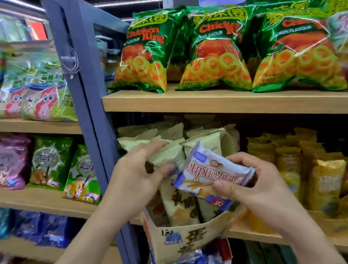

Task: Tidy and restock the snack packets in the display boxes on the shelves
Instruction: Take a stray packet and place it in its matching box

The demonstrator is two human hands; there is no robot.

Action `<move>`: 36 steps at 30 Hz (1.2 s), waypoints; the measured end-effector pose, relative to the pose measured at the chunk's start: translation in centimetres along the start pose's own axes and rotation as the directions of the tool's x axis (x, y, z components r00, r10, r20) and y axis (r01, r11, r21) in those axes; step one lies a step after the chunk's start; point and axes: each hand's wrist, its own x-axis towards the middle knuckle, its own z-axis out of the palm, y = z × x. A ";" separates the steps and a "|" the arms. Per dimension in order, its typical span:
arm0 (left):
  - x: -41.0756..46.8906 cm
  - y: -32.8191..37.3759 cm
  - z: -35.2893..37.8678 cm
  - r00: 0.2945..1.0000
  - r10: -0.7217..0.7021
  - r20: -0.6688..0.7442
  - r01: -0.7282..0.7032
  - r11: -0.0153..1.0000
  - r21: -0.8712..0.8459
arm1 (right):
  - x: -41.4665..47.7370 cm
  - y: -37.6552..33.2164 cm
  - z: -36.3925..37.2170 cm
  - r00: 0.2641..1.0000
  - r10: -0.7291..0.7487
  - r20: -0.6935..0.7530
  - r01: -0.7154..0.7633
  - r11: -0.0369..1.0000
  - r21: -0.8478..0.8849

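**Holding two snack packets above the open box**

The right hand [263, 184] pinches a white packet [213, 173], with the thumb pressed on its printed face and the fingers curled behind its top edge. The packet is tilted and its lettering reads upside down. Its lower corner hangs just above the box [182, 240].

The left hand [138, 170] is closed round a green packet [165, 155], fingers over the top and thumb underneath. The two packets overlap between the hands, though I cannot tell whether they touch.

The box is tan card, open at the top, at the front of a wooden shelf [252, 234]. Cream packets [176, 207] stand upright inside it, right under the white packet. More pale green packets [205, 142] are heaped at the back of the same shelf, behind both hands. Yellow packets [325, 182] stand in rows to their right.

On the upper shelf [231, 106], three ring bags [147, 48] in green foil stand side by side. A blue post [86, 89] rises left of the hands. Beyond it, pony bags [38, 99] stand on a higher board. Below the box, a lower box [191, 263] holds blue and red packets, too blurred to read.
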 end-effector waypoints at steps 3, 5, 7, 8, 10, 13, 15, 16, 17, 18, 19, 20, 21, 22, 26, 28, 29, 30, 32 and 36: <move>0.6 -0.1 -1.0 0.984 0.102 -0.145 -0.090 0.992 0.083 | 0.6 1.0 -0.2 0.998 -0.042 -0.041 0.042 0.999 0.016; 1.0 0.4 -2.0 0.979 0.150 -0.141 -0.125 0.977 0.172 | 0.7 1.7 0.1 0.996 -0.055 -0.074 0.061 0.995 0.080; 0.8 0.6 -2.3 0.987 0.142 -0.072 -0.123 0.967 0.225 | 0.4 2.5 0.7 0.995 -0.047 -0.089 0.058 0.991 0.119; 0.6 0.4 -2.0 0.991 0.127 -0.033 -0.114 0.957 0.266 | 0.3 2.8 1.1 0.995 -0.042 -0.092 0.052 0.993 0.110; -0.3 0.0 -1.2 0.995 0.095 0.013 -0.095 0.943 0.319 | 0.0 3.1 1.8 0.995 -0.050 -0.085 0.054 0.997 0.046; -1.3 0.1 -1.1 0.992 0.061 -0.110 -0.020 0.940 0.340 | 0.2 3.2 2.4 0.991 -0.112 -0.078 0.103 0.989 -0.110; -2.6 1.1 -1.4 0.965 0.160 -0.208 -0.062 0.908 0.414 | 0.5 3.3 2.4 0.989 -0.138 -0.061 0.129 0.982 -0.135; -3.6 1.7 -1.2 0.956 0.210 -0.206 -0.102 0.894 0.437 | 0.6 3.5 2.3 0.987 -0.153 -0.051 0.145 0.980 -0.139; -4.9 2.2 -0.7 0.963 0.221 -0.156 -0.132 0.886 0.444 | 0.7 3.5 2.3 0.986 -0.164 -0.044 0.156 0.978 -0.139; -6.1 2.3 0.0 0.977 0.202 -0.072 -0.149 0.881 0.450 | 0.6 3.6 2.4 0.984 -0.171 -0.048 0.164 0.978 -0.129; -7.2 2.1 0.8 0.984 0.176 0.011 -0.162 0.873 0.460 | 0.5 3.7 2.5 0.982 -0.178 -0.064 0.172 0.981 -0.092; -7.9 1.5 1.6 0.983 0.172 0.069 -0.184 0.863 0.470 | 0.4 3.7 2.6 0.978 -0.186 -0.096 0.184 0.983 -0.025; -8.4 0.6 2.3 0.976 0.195 0.094 -0.217 0.856 0.469 | 0.2 3.7 2.6 0.971 -0.193 -0.141 0.203 0.977 0.060; -8.6 -0.2 2.8 0.970 0.224 0.092 -0.241 0.855 0.458 | 0.1 3.8 2.5 0.960 -0.197 -0.201 0.228 0.962 0.148; -7.5 -2.3 3.3 0.966 0.254 0.053 -0.253 0.880 0.402 | -0.8 4.3 1.4 0.923 -0.140 -0.358 0.288 0.868 0.405; -6.5 -3.8 3.7 0.977 0.213 0.019 -0.202 0.890 0.408 | -1.5 4.6 1.0 0.907 -0.142 -0.396 0.307 0.867 0.393; -6.0 -4.8 4.1 0.983 0.181 -0.004 -0.163 0.896 0.412 | -1.8 4.7 0.9 0.894 -0.140 -0.426 0.316 0.871 0.377; -5.6 -5.7 4.6 0.989 0.147 -0.029 -0.122 0.901 0.416 | -2.1 5.0 0.8 0.882 -0.139 -0.451 0.320 0.878 0.356; -4.9 -7.0 5.7 0.994 0.072 -0.081 -0.030 0.901 0.432 | -2.9 5.4 0.9 0.871 -0.128 -0.474 0.309 0.893 0.327; -3.5 -7.5 7.3 0.989 0.031 -0.145 0.039 0.887 0.460 | -5.1 6.8 1.2 0.888 -0.031 -0.459 0.228 0.896 0.382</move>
